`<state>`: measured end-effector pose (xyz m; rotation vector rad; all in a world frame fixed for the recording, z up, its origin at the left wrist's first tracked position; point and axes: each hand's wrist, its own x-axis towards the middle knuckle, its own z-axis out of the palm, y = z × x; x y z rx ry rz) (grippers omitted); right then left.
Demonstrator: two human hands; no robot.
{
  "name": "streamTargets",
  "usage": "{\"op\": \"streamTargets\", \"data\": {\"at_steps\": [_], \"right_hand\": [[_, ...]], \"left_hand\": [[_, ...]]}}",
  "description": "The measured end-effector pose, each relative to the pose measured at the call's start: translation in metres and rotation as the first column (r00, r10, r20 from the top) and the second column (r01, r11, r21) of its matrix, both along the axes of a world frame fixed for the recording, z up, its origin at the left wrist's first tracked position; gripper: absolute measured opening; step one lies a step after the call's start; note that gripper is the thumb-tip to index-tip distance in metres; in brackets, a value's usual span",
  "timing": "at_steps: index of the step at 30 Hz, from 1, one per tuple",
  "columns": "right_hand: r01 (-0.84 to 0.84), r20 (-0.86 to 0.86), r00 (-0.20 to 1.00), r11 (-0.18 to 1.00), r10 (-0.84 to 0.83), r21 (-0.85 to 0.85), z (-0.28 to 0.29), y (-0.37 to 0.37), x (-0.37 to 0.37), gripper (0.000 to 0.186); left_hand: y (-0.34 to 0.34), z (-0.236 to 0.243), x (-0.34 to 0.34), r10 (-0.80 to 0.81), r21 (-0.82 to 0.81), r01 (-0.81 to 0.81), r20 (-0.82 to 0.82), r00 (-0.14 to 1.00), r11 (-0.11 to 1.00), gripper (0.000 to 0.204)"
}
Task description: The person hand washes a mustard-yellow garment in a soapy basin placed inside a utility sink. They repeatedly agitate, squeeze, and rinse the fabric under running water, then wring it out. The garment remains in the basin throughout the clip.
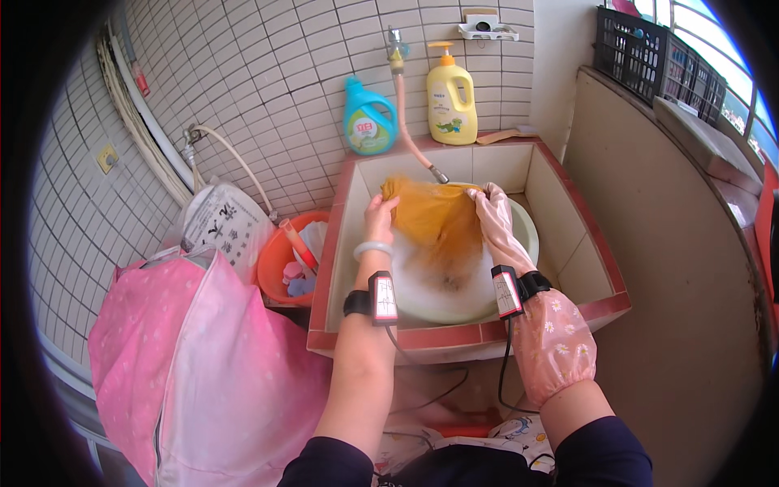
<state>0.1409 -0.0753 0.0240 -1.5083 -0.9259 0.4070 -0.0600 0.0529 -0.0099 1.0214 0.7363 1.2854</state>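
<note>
The cloth [434, 213] is gripped by left hand [380, 216] and right hand [492, 208], fingers [391, 204] closed. It is held over the basin [528, 235].

In the sink [580, 276], the basin [529, 235] is sitting under the cloth [438, 215], which is hanging between left hand [380, 219] and right hand [492, 211]. Behind, a hose [406, 130] is dangling between a jug [370, 122] and a pump bottle [452, 105]; a bucket [268, 264] is standing just left.
</note>
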Motion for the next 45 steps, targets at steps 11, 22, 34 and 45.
{"op": "streamTargets", "data": {"at_steps": [11, 22, 34, 45], "right_hand": [[-0.309, 0.168, 0.906, 0.878, 0.389, -0.364, -0.060, -0.003, 0.014, 0.035], [-0.374, 0.412, 0.759, 0.856, 0.504, -0.358, -0.127, -0.003, 0.023, 0.032], [-0.610, -0.134, 0.667, 0.640, 0.733, 0.467, 0.038, -0.044, -0.046, 0.035], [-0.440, 0.150, 0.871, 0.879, 0.468, -0.185, 0.039, -0.013, -0.079, 0.043]], "left_hand": [[-0.011, -0.072, 0.027, -0.024, 0.036, 0.571, -0.995, 0.098, 0.820, 0.042], [0.002, -0.096, 0.030, -0.335, -0.387, 0.602, -0.920, -0.204, 0.698, 0.061], [-0.023, -0.048, 0.040, -0.197, -0.673, 0.328, 0.266, 0.944, 0.663, 0.059], [0.014, -0.088, 0.072, -0.156, -0.322, 0.239, 0.263, 0.952, 0.916, 0.054]]}}
